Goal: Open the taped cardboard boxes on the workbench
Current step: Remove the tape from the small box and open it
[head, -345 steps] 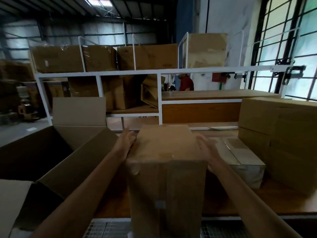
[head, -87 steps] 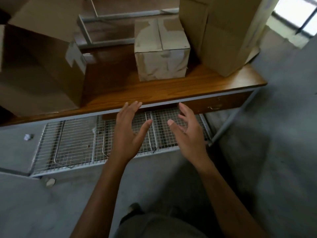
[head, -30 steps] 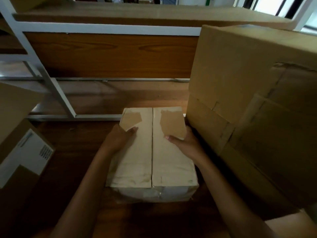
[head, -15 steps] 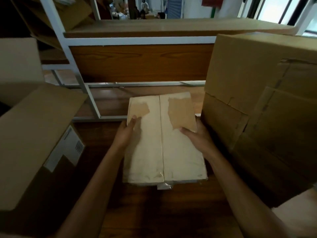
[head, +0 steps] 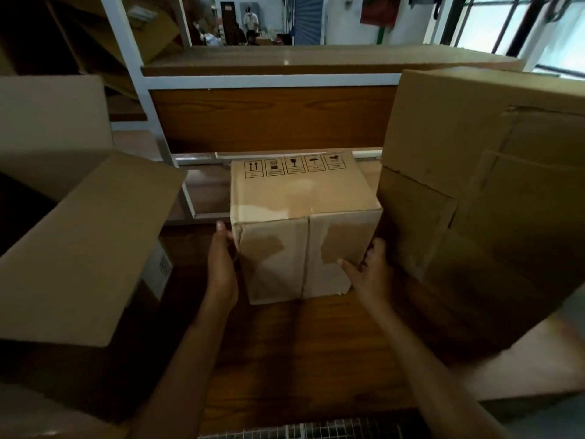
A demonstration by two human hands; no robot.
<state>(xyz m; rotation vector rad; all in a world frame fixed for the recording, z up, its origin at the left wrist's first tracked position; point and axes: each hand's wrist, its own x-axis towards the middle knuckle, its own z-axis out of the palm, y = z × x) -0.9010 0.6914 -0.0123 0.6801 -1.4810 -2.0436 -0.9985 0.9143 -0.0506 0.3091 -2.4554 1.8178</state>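
Left hand: left hand [head: 222,267] lies flat against the left side of the box [head: 304,228], fingers straight and pointing up, forearm reaching in from below.
Right hand: right hand [head: 369,271] clasps the lower right corner of the box, thumb on the near face, fingers wrapped round the right side.
Box: sits on the bench [head: 304,353] between the hands; near face shows two flaps meeting at a vertical seam, with glossy clear tape and patches of torn brown paper.
Markings: a row of five black handling pictograms on the upper face near its far edge; captions too small to read.
Bench: dark brown wood-grain top.
Left carton [head: 85,248]: plain cardboard, flap raised, a white barcode label on its side, unreadable.
Right carton [head: 484,198]: large, closed, just beside the box.
Rack [head: 269,81]: white metal frame, wood-grain panel.
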